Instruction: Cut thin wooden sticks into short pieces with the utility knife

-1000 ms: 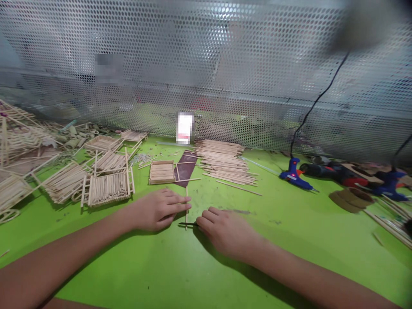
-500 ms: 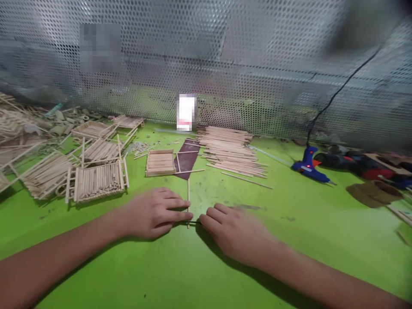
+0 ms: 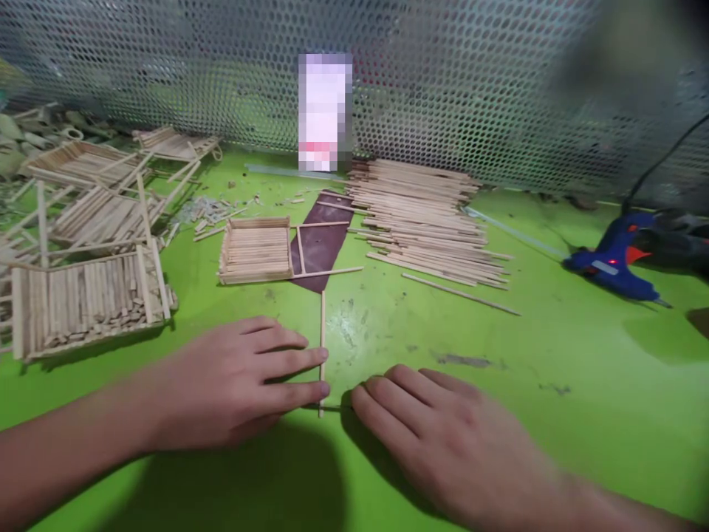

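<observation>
A thin wooden stick (image 3: 323, 321) lies pointing away from me on the green table. My left hand (image 3: 244, 377) has its fingers stretched over the stick, the fingertips pinning it down; its thumb is hidden. A narrow dark strip, like a thin blade (image 3: 337, 408), crosses the stick near its close end. My right hand (image 3: 426, 428) is closed round the strip's right end, and its palm side is out of sight. Beyond the stick, a small wooden stick tray with two long rails (image 3: 255, 251) rests partly on a dark brown sheet (image 3: 321, 251).
A pile of wooden sticks (image 3: 426, 214) lies behind, with one loose stick (image 3: 459, 294) before it. At right sits a blue glue gun (image 3: 614, 258) with a red light. Several stick-built pieces (image 3: 88, 295) crowd the left. A perforated metal screen (image 3: 443, 89) and a blurred bright panel (image 3: 324, 111) stand behind.
The view has come closer and lower, so things appear larger. Both hands keep their places at the stick, with the dark strip still across it.
</observation>
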The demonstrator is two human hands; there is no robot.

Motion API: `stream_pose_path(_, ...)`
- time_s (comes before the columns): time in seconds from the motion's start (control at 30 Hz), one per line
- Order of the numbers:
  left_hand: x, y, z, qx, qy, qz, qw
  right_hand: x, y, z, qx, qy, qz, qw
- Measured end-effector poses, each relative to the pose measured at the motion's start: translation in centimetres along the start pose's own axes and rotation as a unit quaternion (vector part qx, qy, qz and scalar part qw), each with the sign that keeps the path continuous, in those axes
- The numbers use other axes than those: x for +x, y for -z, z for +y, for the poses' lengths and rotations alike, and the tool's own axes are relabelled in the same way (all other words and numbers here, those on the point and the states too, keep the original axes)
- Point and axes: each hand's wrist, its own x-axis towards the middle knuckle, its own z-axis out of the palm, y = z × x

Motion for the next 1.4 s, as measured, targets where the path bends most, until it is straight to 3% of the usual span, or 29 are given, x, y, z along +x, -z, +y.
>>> stream_pose_path(0.4,-0.1,-0.2,0.2,0.022,0.004,0.004,1.000,0.2,0.1,-0.2,0.001,-0.014,-0.006,1.000)
stream_pose_path(0.63,0.8,-0.4,1.0,0.012,0.031,0.055,0.998,0.2,0.4,-0.1,0.003,-0.014,-0.012,1.000)
stream_pose_path(1.03,1.1,-1.0,1.4,-0.004,0.002,0.012,1.000,0.5,0.6,0.5,0.033,-0.010,-0.023,0.999)
stream_pose_path(1.4,1.8,-1.0,1.6,0.029,-0.006,0.020,0.999,0.5,0.5,0.6,0.021,-0.016,-0.024,0.999)
